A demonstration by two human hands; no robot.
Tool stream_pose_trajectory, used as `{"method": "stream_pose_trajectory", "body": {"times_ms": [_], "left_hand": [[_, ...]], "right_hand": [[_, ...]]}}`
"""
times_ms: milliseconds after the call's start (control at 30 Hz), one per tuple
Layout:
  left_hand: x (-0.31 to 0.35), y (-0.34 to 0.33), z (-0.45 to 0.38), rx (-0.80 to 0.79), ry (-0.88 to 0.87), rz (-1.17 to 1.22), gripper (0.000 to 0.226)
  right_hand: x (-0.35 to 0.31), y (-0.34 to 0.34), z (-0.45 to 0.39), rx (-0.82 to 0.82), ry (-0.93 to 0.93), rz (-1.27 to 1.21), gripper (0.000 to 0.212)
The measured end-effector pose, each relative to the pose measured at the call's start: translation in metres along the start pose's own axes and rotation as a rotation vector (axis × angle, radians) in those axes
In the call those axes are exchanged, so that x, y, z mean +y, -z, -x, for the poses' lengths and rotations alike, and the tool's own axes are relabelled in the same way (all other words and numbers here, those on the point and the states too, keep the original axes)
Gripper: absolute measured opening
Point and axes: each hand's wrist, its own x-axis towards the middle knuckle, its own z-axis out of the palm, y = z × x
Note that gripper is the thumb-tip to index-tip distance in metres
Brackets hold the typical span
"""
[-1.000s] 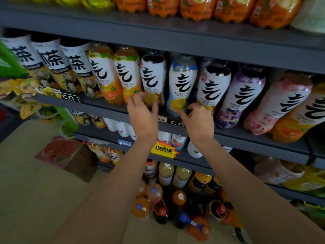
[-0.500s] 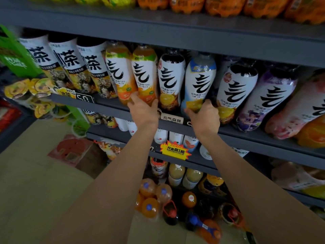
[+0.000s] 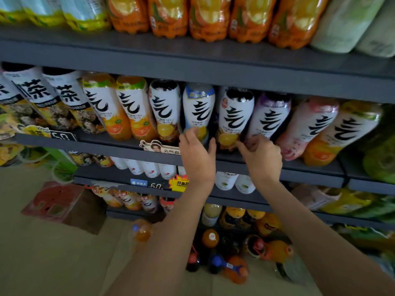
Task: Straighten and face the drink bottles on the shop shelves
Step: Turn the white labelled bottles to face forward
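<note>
Both hands had moved one place to the right along the middle shelf (image 3: 128, 149) since half a second before. The left hand (image 3: 197, 153), which had been cupped at the base of an orange bottle (image 3: 136, 110), now wrapped the foot of the blue-capped bottle (image 3: 198, 107), fingers in front and thumb spread to the right of it. The right hand (image 3: 261, 155) had left that blue-capped bottle and now pinched the lower edge of the black-capped bottle (image 3: 235, 116) with thumb and forefinger, just at its yellow fruit picture, the other fingers curled beside the purple bottle (image 3: 268, 116). Both gripped bottles stood on the middle shelf in the front row, labels facing out, leaning slightly like their neighbours. The view had also shifted rightward, so the tea bottles (image 3: 38, 97) sat closer to the left edge and more of the pink bottle (image 3: 307, 127) showed. Orange bottles (image 3: 205, 16) lined the shelf above. Large bottles (image 3: 213, 248) stood on the floor (image 3: 53, 257) below, blurred.
</note>
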Motion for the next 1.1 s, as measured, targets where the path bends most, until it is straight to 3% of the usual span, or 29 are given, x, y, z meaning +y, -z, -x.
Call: {"method": "stream_pose_trajectory", "body": {"times_ms": [233,433,567,733,933,1100], "left_hand": [[-0.001,-0.002,-0.002,-0.007,0.061,-0.067,0.040],[0.013,-0.015,0.011,-0.225,0.060,-0.131,0.041],[0.016,-0.022,0.024,-0.177,0.038,-0.096,0.036],[0.031,-0.043,0.044,-0.232,0.010,-0.110,0.034],[0.057,-0.076,0.042,-0.299,0.097,-0.129,0.067],[0.065,-0.088,0.040,-0.238,0.174,-0.239,0.062]], "right_hand": [[-0.017,-0.022,-0.003,-0.063,-0.046,0.007,0.043],[-0.013,-0.014,-0.010,-0.141,0.015,-0.015,0.041],[0.005,0.010,-0.008,-0.092,0.097,-0.048,0.030],[0.070,0.055,-0.010,0.145,-0.149,-0.086,0.032],[0.085,0.049,-0.030,0.108,-0.232,0.052,0.049],[0.077,0.037,-0.042,0.107,-0.337,-0.113,0.051]]}}
